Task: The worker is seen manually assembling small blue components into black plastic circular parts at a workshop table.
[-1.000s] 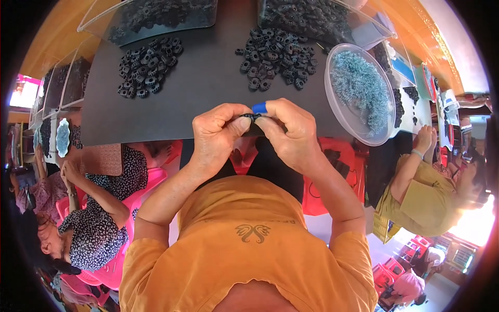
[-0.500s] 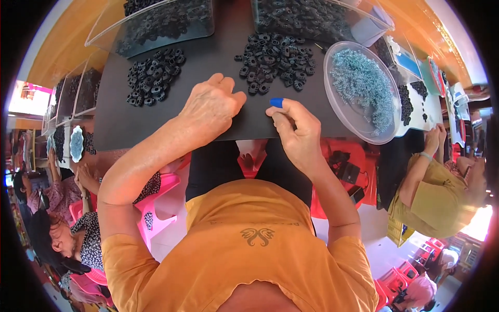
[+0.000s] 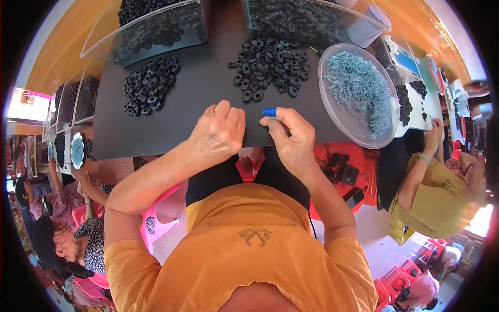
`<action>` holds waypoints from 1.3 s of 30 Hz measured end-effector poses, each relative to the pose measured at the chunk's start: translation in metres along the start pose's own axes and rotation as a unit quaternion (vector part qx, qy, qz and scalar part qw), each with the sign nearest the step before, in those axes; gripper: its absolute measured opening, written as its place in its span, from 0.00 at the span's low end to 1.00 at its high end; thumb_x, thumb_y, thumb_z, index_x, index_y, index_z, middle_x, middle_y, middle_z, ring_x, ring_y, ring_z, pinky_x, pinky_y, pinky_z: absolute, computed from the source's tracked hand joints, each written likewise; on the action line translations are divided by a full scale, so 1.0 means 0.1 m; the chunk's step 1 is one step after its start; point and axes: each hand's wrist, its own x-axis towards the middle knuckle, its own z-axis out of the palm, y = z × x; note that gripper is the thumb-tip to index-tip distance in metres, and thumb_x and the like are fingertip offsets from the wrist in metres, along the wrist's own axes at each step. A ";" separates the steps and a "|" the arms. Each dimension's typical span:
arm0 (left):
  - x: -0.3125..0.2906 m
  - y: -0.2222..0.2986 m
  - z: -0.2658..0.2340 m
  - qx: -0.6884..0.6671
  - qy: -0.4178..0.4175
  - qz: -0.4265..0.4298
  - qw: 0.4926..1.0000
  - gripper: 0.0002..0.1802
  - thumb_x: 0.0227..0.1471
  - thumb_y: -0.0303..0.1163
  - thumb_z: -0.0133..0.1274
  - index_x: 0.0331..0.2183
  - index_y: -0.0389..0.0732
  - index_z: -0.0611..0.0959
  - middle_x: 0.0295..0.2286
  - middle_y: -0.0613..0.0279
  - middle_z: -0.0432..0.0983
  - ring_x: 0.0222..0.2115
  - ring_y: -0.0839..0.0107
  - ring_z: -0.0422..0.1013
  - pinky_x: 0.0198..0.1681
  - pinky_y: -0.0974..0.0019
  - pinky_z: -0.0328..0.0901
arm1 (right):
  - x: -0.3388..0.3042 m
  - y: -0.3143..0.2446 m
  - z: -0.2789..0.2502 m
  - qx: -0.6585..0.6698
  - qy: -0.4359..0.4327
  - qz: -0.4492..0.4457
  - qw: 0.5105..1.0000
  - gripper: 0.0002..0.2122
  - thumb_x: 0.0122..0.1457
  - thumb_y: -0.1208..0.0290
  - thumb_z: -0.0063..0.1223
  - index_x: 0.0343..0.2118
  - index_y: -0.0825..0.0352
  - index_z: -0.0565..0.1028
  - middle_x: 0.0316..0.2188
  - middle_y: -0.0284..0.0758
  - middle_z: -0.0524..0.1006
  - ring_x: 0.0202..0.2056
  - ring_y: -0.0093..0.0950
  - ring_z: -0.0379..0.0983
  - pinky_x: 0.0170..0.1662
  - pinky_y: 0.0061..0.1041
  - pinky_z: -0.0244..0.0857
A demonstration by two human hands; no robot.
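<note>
Over the near edge of the dark table (image 3: pixel 208 93), my left hand (image 3: pixel 218 130) is closed, its fingers curled under and whatever they may hold hidden. Just to its right, my right hand (image 3: pixel 292 136) pinches thumb against index finger, which wears a blue finger cover (image 3: pixel 269 112). Anything in that pinch is too small to make out. A short gap separates the two hands. Beyond them lies a pile of small black plastic parts (image 3: pixel 270 67), and a second pile of black parts (image 3: pixel 150 86) sits farther left. A round clear lid (image 3: pixel 358 127) with small bluish springs (image 3: pixel 361 86) rests to the right.
Two clear bins, one at left (image 3: pixel 202 26) and one at right (image 3: pixel 249 26), stand at the back with black parts inside. A red stool (image 3: pixel 358 195) carrying black adapters and cables is below the table's right side. Other people sit at both sides, one in an olive shirt (image 3: pixel 436 200).
My left hand has come down toward me, nearer the table's front edge. My right hand has shifted slightly left and nearer, still pinched. The view has moved a little.
</note>
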 end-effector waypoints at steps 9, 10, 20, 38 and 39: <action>0.09 0.00 -0.14 0.038 -0.033 0.055 0.997 0.06 0.34 0.27 0.49 0.20 0.37 0.71 0.19 0.60 0.60 0.24 0.66 0.61 0.23 0.67 0.59 | -0.05 -0.02 -0.02 -0.030 0.010 -0.021 0.999 0.06 0.53 0.84 0.51 0.34 0.70 0.75 0.26 0.34 0.75 0.26 0.23 0.72 0.30 0.20 0.65; 0.09 -0.01 -0.14 0.040 -0.042 0.055 0.997 0.06 0.34 0.28 0.50 0.19 0.38 0.71 0.19 0.60 0.61 0.24 0.66 0.61 0.23 0.67 0.60 | -0.06 -0.02 -0.02 -0.023 0.013 -0.026 0.999 0.06 0.53 0.85 0.51 0.34 0.70 0.75 0.26 0.35 0.75 0.26 0.24 0.72 0.30 0.21 0.66; 1.26 -0.63 -0.49 -0.010 0.097 0.025 0.995 0.03 0.37 0.26 0.52 0.18 0.39 0.74 0.18 0.54 0.70 0.23 0.56 0.69 0.26 0.54 0.65 | -0.05 0.00 -0.05 -0.050 0.027 -0.070 0.996 0.04 0.52 0.84 0.53 0.31 0.70 0.75 0.22 0.36 0.73 0.23 0.28 0.70 0.27 0.22 0.63; 0.35 -0.65 0.06 -0.200 0.071 -0.250 0.945 0.12 0.41 0.22 0.57 0.34 0.40 0.81 0.26 0.58 0.76 0.29 0.65 0.73 0.35 0.66 0.67 | -0.04 0.02 -0.01 -0.017 0.023 -0.087 0.996 0.10 0.46 0.89 0.52 0.33 0.71 0.72 0.23 0.38 0.75 0.24 0.34 0.70 0.27 0.28 0.64; 0.33 -0.59 0.06 -0.220 0.080 -0.253 0.939 0.12 0.40 0.23 0.58 0.33 0.39 0.81 0.26 0.59 0.76 0.29 0.65 0.73 0.34 0.66 0.67 | -0.04 0.01 -0.01 -0.016 0.023 -0.084 0.996 0.10 0.46 0.88 0.52 0.33 0.71 0.73 0.23 0.39 0.75 0.24 0.35 0.71 0.27 0.28 0.64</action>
